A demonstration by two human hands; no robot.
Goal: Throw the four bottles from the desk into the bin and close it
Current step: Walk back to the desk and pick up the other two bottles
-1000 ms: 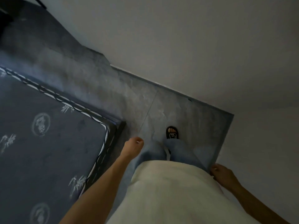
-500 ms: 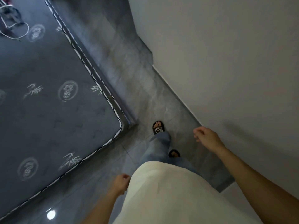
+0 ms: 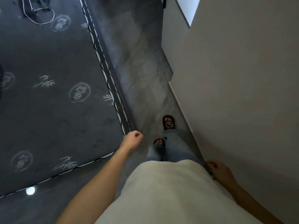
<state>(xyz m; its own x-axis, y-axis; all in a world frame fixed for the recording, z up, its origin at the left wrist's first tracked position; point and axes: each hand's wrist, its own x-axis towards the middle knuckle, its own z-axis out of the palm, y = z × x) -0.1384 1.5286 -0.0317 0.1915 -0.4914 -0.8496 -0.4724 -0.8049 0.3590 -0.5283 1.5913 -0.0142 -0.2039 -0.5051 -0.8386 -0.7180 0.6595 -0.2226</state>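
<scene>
No bottle, desk or bin shows in the head view. My left hand (image 3: 132, 139) swings forward at my side, fingers loosely curled with nothing in them, just off the corner of the mattress. My right hand (image 3: 217, 169) hangs back by my hip close to the wall, fingers curled and holding nothing. My feet in black slippers (image 3: 168, 122) stand on the grey tiled floor between mattress and wall.
A dark patterned mattress (image 3: 48, 94) fills the left, its piped edge running along a narrow strip of grey floor (image 3: 137, 62). A light wall (image 3: 234, 78) bounds the right. A dark item with a white cord (image 3: 38, 12) lies on the mattress at the top left.
The view has turned left along the mattress edge as I walk. My left hand swung forward and my right hand swung back to my hip. Both stay without anything in them.
</scene>
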